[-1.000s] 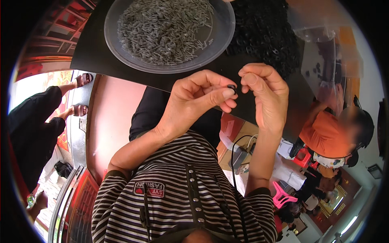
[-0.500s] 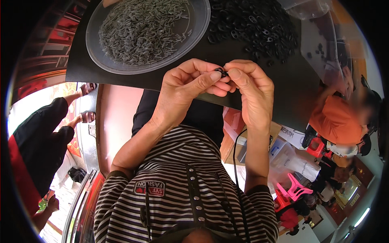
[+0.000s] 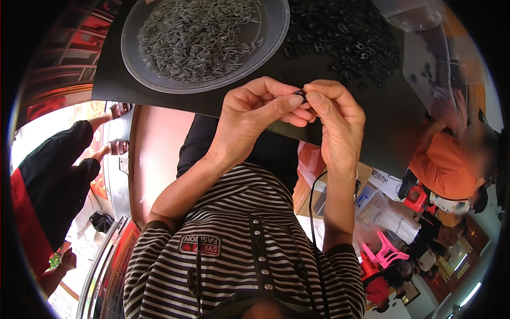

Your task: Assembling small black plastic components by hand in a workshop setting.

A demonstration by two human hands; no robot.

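Observation:
My left hand (image 3: 254,110) and my right hand (image 3: 340,122) meet over the near edge of the dark table. Between their fingertips is a small black plastic piece (image 3: 300,94), partly covered by the fingers. The left thumb and fingers pinch it from one side. From the other, the right thumb and forefinger close on it; whether they hold a second tiny part is hidden. Beyond the left hand lies a heap of small grey coil springs (image 3: 194,42) in a round clear tray (image 3: 133,69). Past the right hand spreads a pile of black oval plastic pieces with holes (image 3: 345,40).
Clear plastic sheeting or a bag (image 3: 425,64) lies at the table's right, with a few black bits by it. A person in orange (image 3: 443,159) sits there. Someone in dark trousers (image 3: 58,165) is at the left. Boxes and a pink stool (image 3: 387,250) stand lower right.
The view has shifted slightly, so the table and hands appear a little further right. Both hands keep their pinch on the black piece, which now shows less between the fingertips.

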